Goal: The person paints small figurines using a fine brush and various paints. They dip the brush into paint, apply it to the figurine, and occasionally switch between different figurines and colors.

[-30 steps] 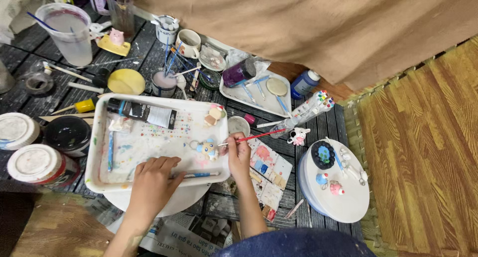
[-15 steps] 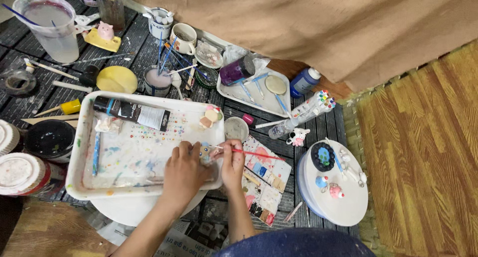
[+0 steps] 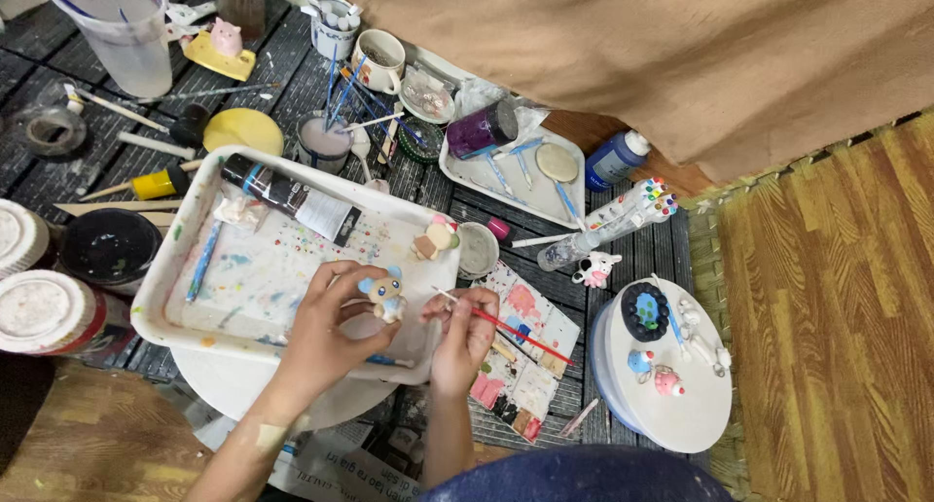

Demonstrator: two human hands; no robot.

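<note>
I log: left hand (image 3: 326, 332), grip clamped on small blue-eared figurine (image 3: 384, 294), over white tray (image 3: 180, 254). Right hand (image 3: 465, 332), just beside, grip closed around red-handled brush (image 3: 516, 329), tip toward figurine.

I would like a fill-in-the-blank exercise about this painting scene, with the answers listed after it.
1. The left hand holds a small figurine with ____ ears.
2. The right hand holds a thin brush with a ____ handle.
3. Both hands work over a paint-spattered ____ tray.
4. A black paint tube lies ____ the tray.

Answers: blue; red; white; in
</note>
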